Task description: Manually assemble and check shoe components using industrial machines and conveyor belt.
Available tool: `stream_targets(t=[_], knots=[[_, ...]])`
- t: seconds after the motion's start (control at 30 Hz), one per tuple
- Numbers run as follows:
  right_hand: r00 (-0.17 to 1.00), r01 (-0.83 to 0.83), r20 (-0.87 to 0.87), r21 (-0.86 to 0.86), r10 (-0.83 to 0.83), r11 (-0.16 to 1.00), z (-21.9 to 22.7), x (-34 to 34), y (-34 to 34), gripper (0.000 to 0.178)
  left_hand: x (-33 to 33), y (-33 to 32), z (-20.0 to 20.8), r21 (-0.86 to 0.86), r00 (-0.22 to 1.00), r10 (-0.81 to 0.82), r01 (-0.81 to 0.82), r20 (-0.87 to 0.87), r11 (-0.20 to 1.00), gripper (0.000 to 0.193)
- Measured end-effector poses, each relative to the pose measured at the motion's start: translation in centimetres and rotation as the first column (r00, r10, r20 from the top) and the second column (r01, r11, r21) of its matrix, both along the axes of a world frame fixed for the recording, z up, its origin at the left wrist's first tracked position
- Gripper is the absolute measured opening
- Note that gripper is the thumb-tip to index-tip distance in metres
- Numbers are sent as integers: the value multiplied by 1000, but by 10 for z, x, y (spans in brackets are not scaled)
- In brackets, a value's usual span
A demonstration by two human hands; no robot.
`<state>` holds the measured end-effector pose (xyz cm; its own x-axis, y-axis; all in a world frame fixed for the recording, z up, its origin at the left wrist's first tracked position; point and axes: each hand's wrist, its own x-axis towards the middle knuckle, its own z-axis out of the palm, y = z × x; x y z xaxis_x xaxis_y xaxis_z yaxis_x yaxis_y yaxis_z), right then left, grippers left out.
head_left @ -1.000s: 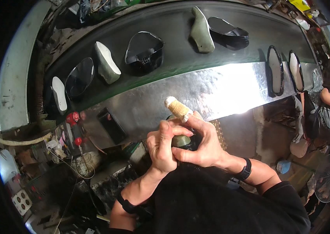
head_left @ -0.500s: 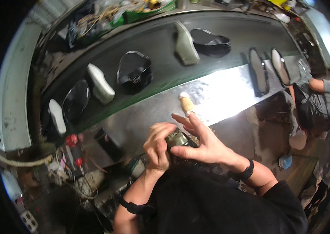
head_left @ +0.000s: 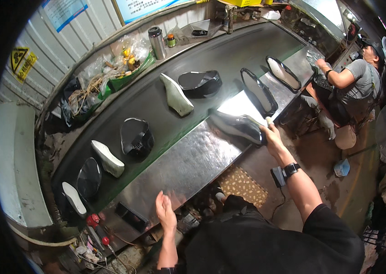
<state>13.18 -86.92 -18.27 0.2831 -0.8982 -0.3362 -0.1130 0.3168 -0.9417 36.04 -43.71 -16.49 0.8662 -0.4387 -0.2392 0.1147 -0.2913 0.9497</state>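
While blurred in outline, one glossy black shoe (head_left: 236,124) is held over the far-right part of the metal tabletop (head_left: 174,182), its near end gripped by the closed fingers of the right hand (head_left: 273,137); contact with the metal cannot be told. Left hand (head_left: 166,213): raised by the tabletop's near edge, fingers open and loosely extended, holding nothing. Just beyond the held shoe: two black shoes with pale undersides, the nearer (head_left: 259,92) and the farther (head_left: 283,74), side by side. Behind, on a dark band (head_left: 247,50) edged in green, from right to left: black upper (head_left: 200,84) beside pale last (head_left: 177,94); black upper (head_left: 136,138), standing open; pale last (head_left: 107,158); black upper (head_left: 89,177); pale last (head_left: 74,198). Tabletop, left end: dark flat rectangular item (head_left: 131,217), near a red-handled tool (head_left: 93,220). Beyond the band: steel flask (head_left: 157,43), upright, with small jar (head_left: 171,40) just beside. Far right: co-worker (head_left: 357,77) in grey top, seated. Floor: patterned mat (head_left: 243,186); blue-and-white bucket (head_left: 341,167).
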Motion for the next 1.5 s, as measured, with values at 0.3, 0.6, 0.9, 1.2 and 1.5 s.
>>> stream_targets(t=[0.3, 0.6, 0.9, 1.2, 1.5], knots=[[675, -418, -722, -543, -150, 729, 39, 61, 16, 95, 4, 24, -17, 102, 999, 14, -18, 33, 995, 41], [652, -486, -748, -539, -126, 688, 9, 83, -34, 90, 36, -77, 15, 102, 976, -217, 214, 25, 972, 36], [706, -483, -668, -696, -235, 531, -35, 38, -182, 87, 77, -162, 36, 172, 968, -252, 248, 5, 953, 36], [822, -187, -562, -414, -88, 891, -32, 201, -202, 86, 96, -234, 27, 259, 920, -386, 389, -65, 884, 47], [703, 68, 643, 365, -304, 929, -17, 193, -94, 105, 126, -407, -33, 458, 999, -30, 20, 15, 889, 115]])
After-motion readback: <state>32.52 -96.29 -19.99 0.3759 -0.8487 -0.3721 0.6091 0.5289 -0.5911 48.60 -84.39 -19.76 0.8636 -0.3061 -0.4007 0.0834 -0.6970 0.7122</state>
